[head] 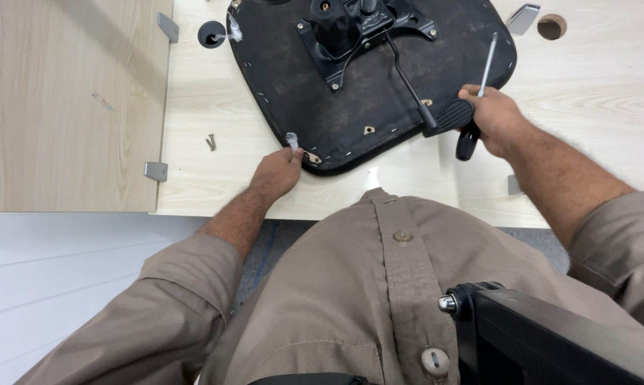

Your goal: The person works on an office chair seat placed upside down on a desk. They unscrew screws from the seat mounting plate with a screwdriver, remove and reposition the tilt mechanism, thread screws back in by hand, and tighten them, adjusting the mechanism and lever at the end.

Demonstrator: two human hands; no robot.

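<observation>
My left hand (278, 171) pinches a plastic scrap (292, 140) at the seat (350, 107) edge; my right hand (494, 117) grips a screwdriver (479, 96). Two screws (211, 142) lie left on the tabletop (208, 185).

Seat base (350, 93) top (cropped off)

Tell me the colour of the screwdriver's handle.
Black, below a silver shaft; the screwdriver sits in the right hand. The head view shows it.

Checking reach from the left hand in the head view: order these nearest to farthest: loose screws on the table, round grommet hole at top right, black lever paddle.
From the left hand:
1. Loose screws, just to its left on the table.
2. Black lever paddle, to its right, under the right hand.
3. Round grommet hole, far top right corner.
</observation>
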